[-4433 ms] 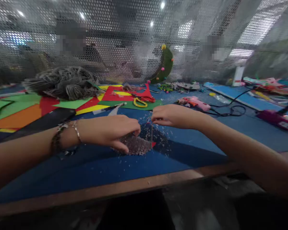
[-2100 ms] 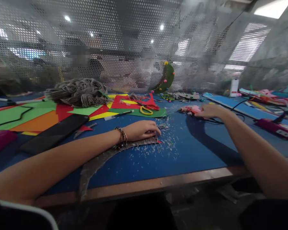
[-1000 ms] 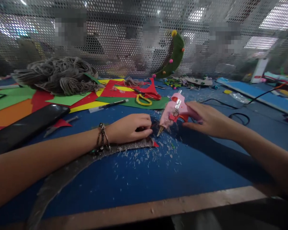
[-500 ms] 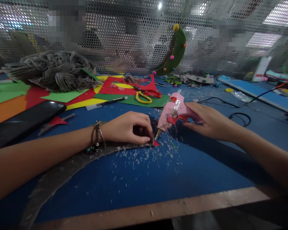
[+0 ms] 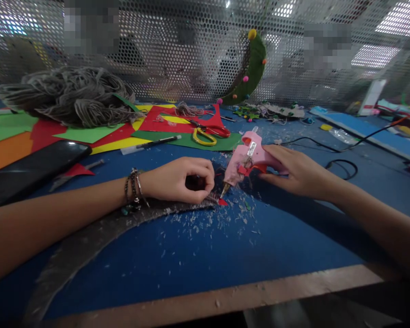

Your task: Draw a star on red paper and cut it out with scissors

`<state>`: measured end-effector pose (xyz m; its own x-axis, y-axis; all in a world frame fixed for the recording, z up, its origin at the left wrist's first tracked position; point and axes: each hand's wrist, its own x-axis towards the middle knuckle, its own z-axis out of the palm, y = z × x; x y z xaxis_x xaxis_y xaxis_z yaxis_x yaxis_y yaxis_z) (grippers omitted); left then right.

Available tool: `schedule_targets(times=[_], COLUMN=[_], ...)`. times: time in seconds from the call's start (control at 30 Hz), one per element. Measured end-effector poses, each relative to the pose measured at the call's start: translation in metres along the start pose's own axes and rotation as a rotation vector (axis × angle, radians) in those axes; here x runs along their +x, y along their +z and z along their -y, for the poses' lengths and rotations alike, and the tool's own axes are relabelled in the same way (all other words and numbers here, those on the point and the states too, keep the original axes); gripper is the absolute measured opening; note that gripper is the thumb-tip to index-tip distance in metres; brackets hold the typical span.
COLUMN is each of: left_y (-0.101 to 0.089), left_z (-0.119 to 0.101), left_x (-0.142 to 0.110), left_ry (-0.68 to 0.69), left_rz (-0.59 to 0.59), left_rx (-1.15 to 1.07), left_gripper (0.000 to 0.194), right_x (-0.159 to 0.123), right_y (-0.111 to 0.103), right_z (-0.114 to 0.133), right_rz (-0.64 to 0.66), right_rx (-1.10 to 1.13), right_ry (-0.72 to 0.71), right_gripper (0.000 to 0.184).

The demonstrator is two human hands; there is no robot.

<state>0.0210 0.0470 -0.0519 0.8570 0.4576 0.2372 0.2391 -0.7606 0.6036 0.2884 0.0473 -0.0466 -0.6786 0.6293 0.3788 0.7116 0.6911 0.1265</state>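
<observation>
My right hand (image 5: 294,172) grips a pink hot glue gun (image 5: 246,158), its nozzle pointed down at the tip of a long grey curved shape (image 5: 99,237) wrapped in grey cord. That shape lies on the blue mat (image 5: 225,255), with a bit of red showing at its tip. My left hand (image 5: 177,180), with bracelets at the wrist, is curled and pinches the end of the grey shape right beside the nozzle. Small grey clippings are scattered around the tip.
Behind lie coloured paper sheets (image 5: 89,134), a heap of grey cord (image 5: 68,95), yellow-handled scissors (image 5: 205,133), a pen (image 5: 150,144) and a black phone (image 5: 30,168). A green crescent (image 5: 249,68) leans on the perforated screen. The glue gun's black cable (image 5: 331,155) runs right. People sit beyond the screen.
My right hand fetched the glue gun from the right and brought its nozzle down to the tip of the grey shape. My left hand curled tighter over that end.
</observation>
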Motion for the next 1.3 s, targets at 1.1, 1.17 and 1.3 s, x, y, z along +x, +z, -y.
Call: schedule_targets(times=[1.1,1.17,1.3], left_y=[0.0007,0.0007,0.0006], left_z=[0.0007,0.0008,0.0012], left_x=[0.0009,0.0011,0.0013], left_ry=[0.052,0.049,0.050], left_rz=[0.019,0.023,0.021], left_rx=[0.034,0.037,0.038], left_gripper=[0.009,0.009,0.009], right_x=[-0.0010,-0.0007,-0.0014], right_y=[0.0027,0.0030,0.0038], right_z=[0.0034,0.0031,0.0023], right_rz=[0.061,0.074,0.073], right_rx=[-0.036,-0.031,-0.038], right_ry=[0.001,0.013,0.030], right_gripper=[0.040,0.040,0.040])
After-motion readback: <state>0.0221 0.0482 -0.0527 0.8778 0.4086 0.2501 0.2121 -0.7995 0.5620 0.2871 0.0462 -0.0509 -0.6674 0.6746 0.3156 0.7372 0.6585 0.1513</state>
